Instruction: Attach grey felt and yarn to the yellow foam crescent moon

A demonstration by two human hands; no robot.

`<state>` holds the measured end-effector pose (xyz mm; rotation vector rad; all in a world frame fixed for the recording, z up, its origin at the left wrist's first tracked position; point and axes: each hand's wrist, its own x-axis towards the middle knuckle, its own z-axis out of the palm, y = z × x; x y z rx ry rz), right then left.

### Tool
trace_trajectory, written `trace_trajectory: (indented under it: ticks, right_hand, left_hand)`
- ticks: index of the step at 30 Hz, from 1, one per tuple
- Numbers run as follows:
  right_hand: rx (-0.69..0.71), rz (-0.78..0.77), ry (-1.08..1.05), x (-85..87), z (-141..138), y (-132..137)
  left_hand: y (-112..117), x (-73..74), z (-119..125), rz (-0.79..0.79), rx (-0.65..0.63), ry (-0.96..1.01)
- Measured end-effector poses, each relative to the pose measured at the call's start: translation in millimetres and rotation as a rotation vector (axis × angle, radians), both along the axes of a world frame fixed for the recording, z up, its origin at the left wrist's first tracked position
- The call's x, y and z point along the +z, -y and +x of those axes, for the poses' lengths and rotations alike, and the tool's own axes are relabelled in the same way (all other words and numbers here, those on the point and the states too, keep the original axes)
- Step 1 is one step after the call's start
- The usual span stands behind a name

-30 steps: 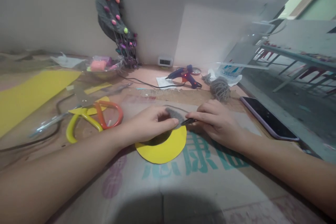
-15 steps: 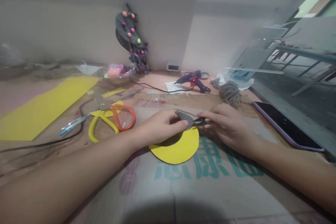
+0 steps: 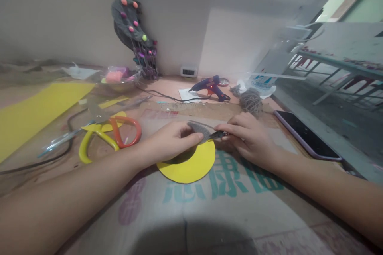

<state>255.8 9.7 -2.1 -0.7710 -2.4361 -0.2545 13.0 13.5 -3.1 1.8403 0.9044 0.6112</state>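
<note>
My left hand [image 3: 170, 141] pinches a small grey felt-like piece [image 3: 200, 130] just above a yellow paper disc [image 3: 191, 165] lying on the cardboard sheet [image 3: 227, 207]. My right hand [image 3: 249, 139] is closed round a small dark pair of snips [image 3: 218, 135] whose blades meet the right edge of the grey piece. Both hands hover close together over the disc.
Yellow-and-orange scissors [image 3: 110, 135] and a pen [image 3: 60, 141] lie to the left, beside a yellow sheet [image 3: 32, 113]. A blue glue gun [image 3: 209, 85], a ball of twine [image 3: 251, 101] and a phone [image 3: 305, 135] sit behind and right. A dark beaded ornament [image 3: 131, 32] leans in the corner.
The view swung right and back. The hands stay together on the grey piece, the snips still at its edge; the piece has turned slightly in my left fingers.
</note>
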Motion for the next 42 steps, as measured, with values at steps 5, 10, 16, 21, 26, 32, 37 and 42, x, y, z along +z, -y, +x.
trace_trajectory:
  ticks: [5,10,16,21,26,32,37,42]
  right_hand:
    - [-0.003,0.009,0.008,-1.5,0.3,-0.8]
    - [0.004,-0.014,0.024,-2.1,-0.4,-1.0]
    - [0.019,-0.019,0.031,-1.5,-2.2,-0.7]
    - [0.035,0.000,0.041,-2.2,-2.4,-0.5]
    - [0.035,0.003,0.043,-2.1,-2.4,-0.3]
    - [0.030,-0.007,0.031,-2.5,-1.8,-1.2]
    - [0.058,0.017,0.021,-2.8,-1.4,-2.7]
    - [0.078,0.033,0.006,-3.6,-0.9,-3.1]
  left_hand:
    - [-0.3,1.1,-0.7,0.022,-0.003,-0.022]
    - [-0.9,0.5,-1.3,0.037,-0.016,-0.040]
    - [-1.4,-1.0,-1.0,0.041,-0.022,-0.043]
    - [-2.3,-2.9,-0.8,0.057,-0.026,-0.035]
    - [-2.6,-3.3,-1.0,0.047,-0.032,-0.027]
    - [-1.2,0.4,-1.1,0.031,-0.037,-0.040]
    - [-0.8,-0.7,-1.0,0.041,-0.029,-0.029]
    - [-1.9,-3.9,-0.5,0.044,-0.020,-0.025]
